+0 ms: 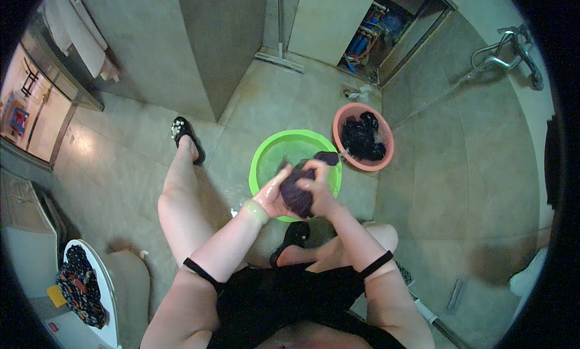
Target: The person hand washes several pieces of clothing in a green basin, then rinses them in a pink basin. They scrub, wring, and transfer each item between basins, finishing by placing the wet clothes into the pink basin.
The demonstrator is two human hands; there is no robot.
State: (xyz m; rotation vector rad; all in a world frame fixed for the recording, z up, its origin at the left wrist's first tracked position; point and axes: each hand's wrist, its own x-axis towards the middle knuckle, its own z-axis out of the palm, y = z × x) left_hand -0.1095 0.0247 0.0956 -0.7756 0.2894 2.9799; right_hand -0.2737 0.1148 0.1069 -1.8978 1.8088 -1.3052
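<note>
Both my hands grip a dark purple wet cloth, bunched between them over the near part of a bright green plastic basin. My left hand, wet and with a pale green bangle at the wrist, supports the cloth from the left. Curled over it from the right are the fingers of my right hand, slightly blurred. One end of the cloth sticks out over the basin's right side. Water lies in the basin. Just beyond it on the right, a pink basin holds dark wet cloth.
A floor squeegee stands against the far wall. Water streams from a wall tap at the right towards the pink basin. A toilet lid at the lower left bears a patterned cloth. My feet in black clogs flank the green basin's near left side.
</note>
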